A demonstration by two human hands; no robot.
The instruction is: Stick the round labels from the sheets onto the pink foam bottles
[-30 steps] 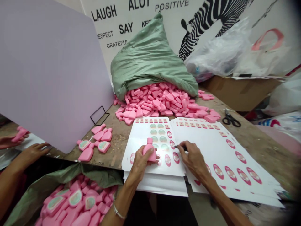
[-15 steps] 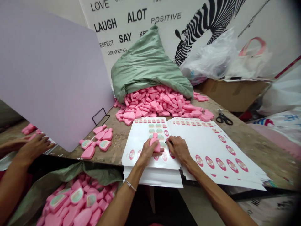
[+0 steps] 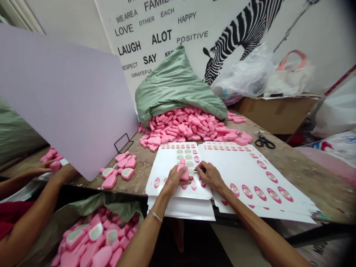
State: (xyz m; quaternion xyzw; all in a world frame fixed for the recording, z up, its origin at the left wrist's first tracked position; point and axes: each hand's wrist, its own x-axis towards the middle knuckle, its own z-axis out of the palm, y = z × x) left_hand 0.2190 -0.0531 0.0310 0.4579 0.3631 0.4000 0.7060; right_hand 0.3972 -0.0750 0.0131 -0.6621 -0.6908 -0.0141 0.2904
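A pink bottle-shaped piece [image 3: 183,171] is held upright in my left hand [image 3: 172,181], over the left stack of sticker sheets [image 3: 164,159]. My right hand [image 3: 210,175] is just to its right, fingers pinched round a small dark tool [image 3: 203,170] whose tip is near the green stickers. Rows of green and pink oval stickers are printed on this sheet. Beside it lies the right stack of sheets [image 3: 222,163], with pink ovals along its edges. Several pink pieces [image 3: 109,181] rest left of the sheets, two with green stickers on them.
Pink pieces [image 3: 180,126] spill from a green sack [image 3: 178,85] behind the sheets. Black scissors [image 3: 264,141] lie at right. A lilac panel [image 3: 69,96] stands at left, a co-worker's arms [image 3: 41,200] beyond it. Below the table edge, an open sack [image 3: 94,241] holds stickered pieces.
The view has tilted up slightly. My right hand's dark tool has shifted slightly left. Behind the panel, the co-worker's hands have moved and one now holds a pink piece.
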